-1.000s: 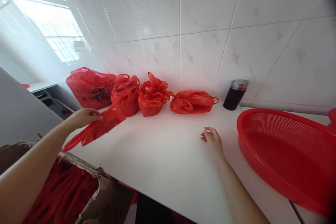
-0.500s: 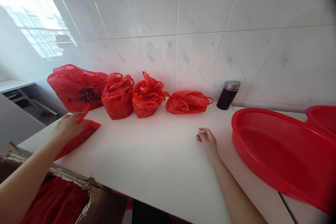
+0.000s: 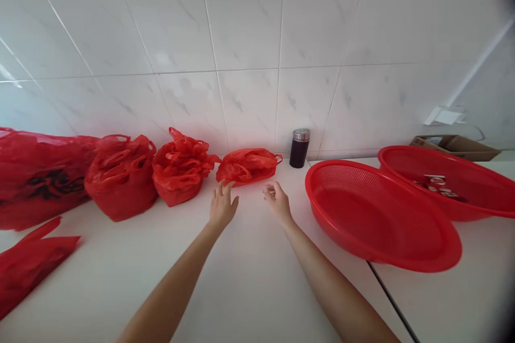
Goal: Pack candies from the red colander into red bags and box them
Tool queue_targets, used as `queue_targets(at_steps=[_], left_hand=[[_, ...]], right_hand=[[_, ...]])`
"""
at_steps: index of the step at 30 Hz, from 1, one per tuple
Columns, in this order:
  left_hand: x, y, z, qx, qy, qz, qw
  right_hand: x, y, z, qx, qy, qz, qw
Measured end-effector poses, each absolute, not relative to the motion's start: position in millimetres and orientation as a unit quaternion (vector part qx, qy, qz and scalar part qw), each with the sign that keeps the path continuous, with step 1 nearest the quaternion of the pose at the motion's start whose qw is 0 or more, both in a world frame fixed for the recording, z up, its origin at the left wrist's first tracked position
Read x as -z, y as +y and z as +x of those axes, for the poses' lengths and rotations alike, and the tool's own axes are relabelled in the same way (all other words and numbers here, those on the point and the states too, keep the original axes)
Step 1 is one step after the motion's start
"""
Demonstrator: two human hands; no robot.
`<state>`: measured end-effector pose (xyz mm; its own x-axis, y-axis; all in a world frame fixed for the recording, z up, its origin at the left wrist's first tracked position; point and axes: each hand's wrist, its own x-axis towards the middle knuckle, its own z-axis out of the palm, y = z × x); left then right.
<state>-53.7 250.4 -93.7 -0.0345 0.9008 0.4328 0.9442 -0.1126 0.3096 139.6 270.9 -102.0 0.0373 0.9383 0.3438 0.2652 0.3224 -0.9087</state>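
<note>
Red, the small knotted bag (image 3: 247, 165) hides its contents. Left hand (image 3: 222, 207) spreads wide just before it, fingertips near; right hand (image 3: 277, 201), loosely curled and empty, hovers beside it.

white worktop (image 3: 249, 278): red bags (image 3: 120, 177) left of hands, small red bag (image 3: 247, 165) just ahead, flask (image 3: 300, 148) and red baskets (image 3: 378, 214) right.

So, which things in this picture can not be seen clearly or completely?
- Contents of the small red bag near both hands: hidden by its crumpled plastic, head view.
- Large printed bag: cut off by the left edge.
- White items in the far basket: too small to identify.
- Cardboard box contents: hidden by its flaps.
</note>
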Motion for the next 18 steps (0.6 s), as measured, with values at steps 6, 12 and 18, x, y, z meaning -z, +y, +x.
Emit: queue_targets(at_steps=[6,12,18], left_hand=[[99,284,-33,0.301,-0.664,-0.681,0.075],[76,311,-51,0.283,-0.65,-0.701,0.078],[79,317,-64,0.246,-0.644,-0.724,0.021]], right_hand=[[46,340,134,-0.24,-0.668,-0.52,0.475],[50,327,121,-0.272,-0.702,-0.478,0.453],[43,259,140,-0.328,-0.691,-0.387,0.514]])
